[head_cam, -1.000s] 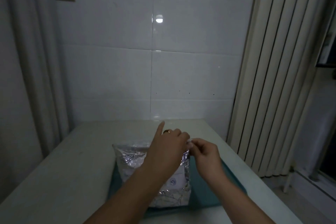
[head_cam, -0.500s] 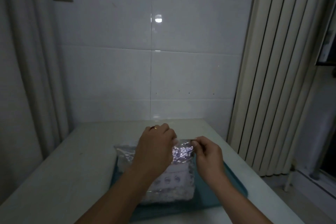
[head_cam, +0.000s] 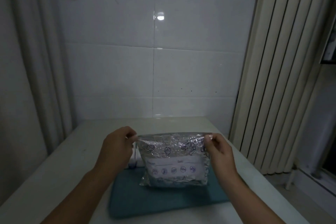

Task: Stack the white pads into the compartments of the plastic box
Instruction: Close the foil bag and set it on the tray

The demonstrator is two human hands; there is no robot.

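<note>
A crinkled silvery zip bag printed with blue sea-creature drawings and a white label panel (head_cam: 174, 160) hangs upright at the centre of the view, above a flat teal rectangular mat (head_cam: 163, 198) lying on a pale table (head_cam: 54, 169). The left hand (head_cam: 116, 149), at 9 o'clock of the bag, pinches its top left corner; the right hand (head_cam: 218, 151), at 3 o'clock, pinches the top right corner, so the hands are well apart. A low clear plastic box (head_cam: 135, 158) shows partly behind the bag at its 9 o'clock side; its contents cannot be made out.
</note>
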